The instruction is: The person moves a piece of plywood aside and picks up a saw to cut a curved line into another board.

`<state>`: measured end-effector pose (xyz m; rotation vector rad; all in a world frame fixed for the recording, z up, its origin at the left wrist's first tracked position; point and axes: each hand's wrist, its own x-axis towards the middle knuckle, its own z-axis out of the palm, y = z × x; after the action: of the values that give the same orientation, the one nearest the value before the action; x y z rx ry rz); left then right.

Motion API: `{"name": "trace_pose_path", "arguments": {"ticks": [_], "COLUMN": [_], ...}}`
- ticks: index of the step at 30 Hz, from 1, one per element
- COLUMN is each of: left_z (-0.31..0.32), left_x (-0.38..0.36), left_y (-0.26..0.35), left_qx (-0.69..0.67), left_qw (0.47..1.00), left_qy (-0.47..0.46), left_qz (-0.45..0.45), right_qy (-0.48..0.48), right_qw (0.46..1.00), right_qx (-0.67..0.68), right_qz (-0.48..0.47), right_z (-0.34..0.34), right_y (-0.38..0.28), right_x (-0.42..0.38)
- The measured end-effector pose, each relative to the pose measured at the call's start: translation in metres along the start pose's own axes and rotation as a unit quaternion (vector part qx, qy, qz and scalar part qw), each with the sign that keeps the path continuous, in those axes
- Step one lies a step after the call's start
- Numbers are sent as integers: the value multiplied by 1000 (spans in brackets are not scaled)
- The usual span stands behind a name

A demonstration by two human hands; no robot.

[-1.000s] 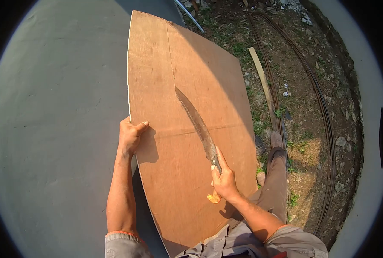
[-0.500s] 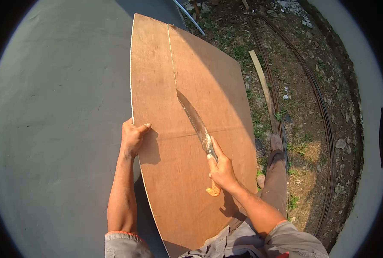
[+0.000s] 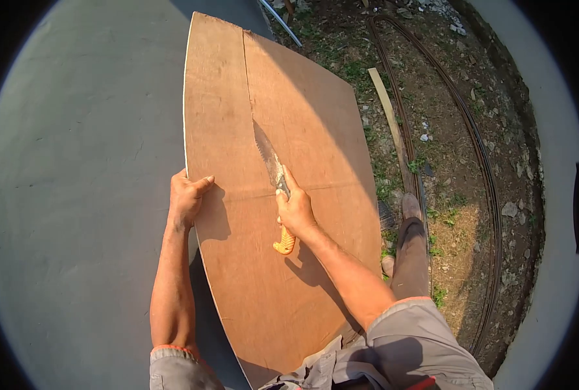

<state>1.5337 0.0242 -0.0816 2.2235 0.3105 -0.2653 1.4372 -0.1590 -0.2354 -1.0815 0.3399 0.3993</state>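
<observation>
A large brown plywood sheet lies in front of me, with a long cut running from its far edge toward the middle. The blade of a hand saw sits in the near end of that cut. My right hand is wrapped round the saw's orange handle, whose hooked end shows below the fist. At the sheet's left edge my left hand grips the board, thumb on top and fingers hidden beneath.
A smooth grey surface spreads out on the left. On the rough ground at right lie a wooden strip and long bent metal rods. A shoe shows beside the sheet.
My right hand has moved up and to the left with the saw, and less of the blade shows above the sheet. The whole view has shifted slightly; my left hand keeps its hold.
</observation>
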Motion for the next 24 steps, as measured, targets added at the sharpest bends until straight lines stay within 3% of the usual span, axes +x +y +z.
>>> {"name": "trace_pose_path", "arguments": {"ticks": [2, 3, 7, 10, 12, 13, 19, 22, 24], "left_z": [-1, -2, 0, 3, 4, 0, 1, 2, 0], "left_x": [0, -2, -6, -3, 2, 6, -4, -6, -1], "left_y": [4, 4, 7, 4, -4, -2, 4, 6, -5], "left_qx": [25, 20, 2, -2, 3, 16, -2, -9, -4], "left_qw": [1000, 1000, 1000, 1000, 1000, 999, 1000, 1000, 1000], "left_qy": [13, 13, -7, -6, 3, 8, 5, -2, 4], "left_qz": [-7, -2, -9, 4, 26, 38, -3, -5, 15], "right_qy": [24, 14, 40, 29, 16, 16, 2, 12, 2], "right_qw": [993, 995, 981, 984, 999, 999, 993, 987, 996], "right_qx": [-56, -60, -81, -126, 0, 9, -71, -77, -37], "right_qz": [-97, -80, -169, -121, -37, -42, -99, -140, -80], "right_z": [14, -3, -56, -32, 0, 3, -66, -34, 1], "right_y": [20, 15, 61, 41, 4, 1, 37, 44, 14], "right_x": [18, -7, -112, -63, 6, 7, -117, -62, 9]}}
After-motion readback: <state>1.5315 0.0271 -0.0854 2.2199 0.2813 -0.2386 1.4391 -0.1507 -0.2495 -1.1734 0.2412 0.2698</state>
